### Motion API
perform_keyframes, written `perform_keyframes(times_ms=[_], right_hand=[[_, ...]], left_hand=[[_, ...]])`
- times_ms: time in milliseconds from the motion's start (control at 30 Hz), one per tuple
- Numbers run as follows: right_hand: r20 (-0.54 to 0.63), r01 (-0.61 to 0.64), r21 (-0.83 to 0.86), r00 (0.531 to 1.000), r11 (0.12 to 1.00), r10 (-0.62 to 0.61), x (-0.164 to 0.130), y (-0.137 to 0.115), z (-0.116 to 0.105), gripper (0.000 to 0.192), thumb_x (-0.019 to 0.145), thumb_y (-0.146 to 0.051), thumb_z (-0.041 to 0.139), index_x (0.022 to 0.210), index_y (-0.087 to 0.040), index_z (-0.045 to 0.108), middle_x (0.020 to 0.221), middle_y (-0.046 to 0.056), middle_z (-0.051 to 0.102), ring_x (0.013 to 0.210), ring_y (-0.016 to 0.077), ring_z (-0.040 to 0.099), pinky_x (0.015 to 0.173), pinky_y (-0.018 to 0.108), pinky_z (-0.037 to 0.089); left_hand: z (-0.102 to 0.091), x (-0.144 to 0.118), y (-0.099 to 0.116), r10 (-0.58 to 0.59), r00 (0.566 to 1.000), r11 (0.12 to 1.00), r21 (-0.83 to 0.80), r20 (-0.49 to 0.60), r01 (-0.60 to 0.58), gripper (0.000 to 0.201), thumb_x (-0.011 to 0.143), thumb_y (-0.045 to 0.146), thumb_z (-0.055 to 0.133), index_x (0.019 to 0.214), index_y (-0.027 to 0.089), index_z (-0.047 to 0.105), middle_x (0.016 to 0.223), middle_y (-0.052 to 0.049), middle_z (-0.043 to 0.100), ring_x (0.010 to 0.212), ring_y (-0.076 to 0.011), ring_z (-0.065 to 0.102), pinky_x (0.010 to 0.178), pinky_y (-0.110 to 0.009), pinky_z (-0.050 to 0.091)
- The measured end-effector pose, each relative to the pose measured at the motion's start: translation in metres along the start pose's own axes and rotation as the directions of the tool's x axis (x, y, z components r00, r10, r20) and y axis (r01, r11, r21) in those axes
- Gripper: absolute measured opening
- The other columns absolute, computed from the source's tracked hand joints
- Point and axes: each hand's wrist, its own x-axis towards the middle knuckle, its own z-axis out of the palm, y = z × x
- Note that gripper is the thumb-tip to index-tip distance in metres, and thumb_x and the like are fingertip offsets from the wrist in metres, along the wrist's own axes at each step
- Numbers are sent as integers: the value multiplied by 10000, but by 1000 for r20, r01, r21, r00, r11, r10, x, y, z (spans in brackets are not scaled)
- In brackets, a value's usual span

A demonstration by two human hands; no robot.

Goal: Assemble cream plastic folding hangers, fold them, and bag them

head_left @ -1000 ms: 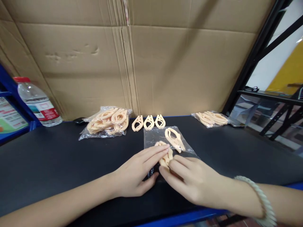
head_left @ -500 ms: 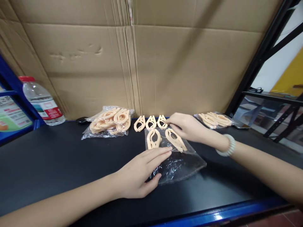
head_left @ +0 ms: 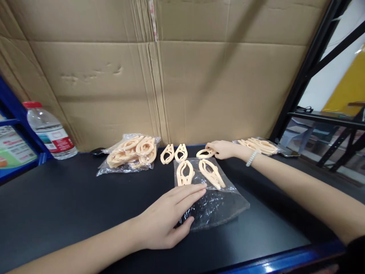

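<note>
My left hand [head_left: 171,217] lies flat with fingers stretched out across a clear plastic bag [head_left: 224,207] on the black table. At the bag's far end are two beige folding hangers, a left one [head_left: 179,175] and a right one [head_left: 219,179]; whether they lie in or on it I cannot tell. Just beyond the bag, my right hand [head_left: 226,149] pinches another folding hanger [head_left: 201,155], turned sideways. To its left, two more hangers, one [head_left: 162,156] beside the other [head_left: 185,154], stand in a row near the cardboard.
A heaped bag of hangers [head_left: 125,152] lies at the back left, a flatter bagged bunch [head_left: 259,144] at the back right. A water bottle [head_left: 53,131] stands far left. Cardboard [head_left: 99,95] walls off the back; a black metal frame [head_left: 296,87] rises at right.
My right hand has taken the rightmost hanger of the row and moved it to the right, turning it sideways. My left hand stays on the bag. The camera view has shifted slightly.
</note>
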Motion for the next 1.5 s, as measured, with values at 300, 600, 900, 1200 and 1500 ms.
perform_keyframes(times_ms=[300, 600, 900, 1200, 1500], right_hand=[[-340, -129, -18, 933, 991, 115, -95, -24, -23, 275, 981, -228, 367, 1033, -152, 626, 1019, 130, 645, 915, 229, 629, 813, 383, 503], [-669, 9, -49, 742, 999, -40, -149, -163, -87, 40, 906, -252, 589, 918, -236, 625, 797, 13, 698, 690, 154, 661, 626, 257, 534], [-337, 338, -511, 768, 790, -546, -105, -186, -32, 266, 882, -117, 450, 747, -136, 679, 720, 73, 628, 564, 183, 531, 481, 327, 412], [-371, 0, -545, 897, 839, -241, -91, -179, -14, 192, 777, -55, 527, 631, -133, 624, 587, 75, 575, 660, 210, 503, 542, 324, 367], [-341, 4, -64, 940, 998, -25, -33, -104, -52, 180, 885, -189, 540, 983, -108, 667, 811, 96, 669, 809, 206, 558, 708, 319, 461]], left_hand=[[3, 0, 0, -9, 1000, 999, 34, -19, 10, 653, 861, 115, 474, 1471, 192, 254, 1517, -96, 377, 1391, -208, 357, 1138, -400, 367], [4, 0, 0, -38, 998, 998, 50, -41, 40, 684, 863, 113, 462, 1495, 166, 209, 1569, -97, 263, 1436, -218, 262, 1171, -416, 308], [5, -2, 0, 0, 995, 999, 34, -103, 4, 705, 856, 107, 483, 1498, 148, 196, 1564, -119, 267, 1439, -228, 254, 1171, -416, 301], [5, 0, 0, 22, 998, 998, 57, -64, -19, 662, 848, 101, 482, 1467, 187, 261, 1507, -111, 387, 1387, -220, 364, 1128, -408, 380], [2, 3, 0, 28, 999, 999, 22, -34, -27, 638, 851, 100, 486, 1451, 212, 299, 1495, -94, 415, 1363, -215, 402, 1123, -400, 384]])
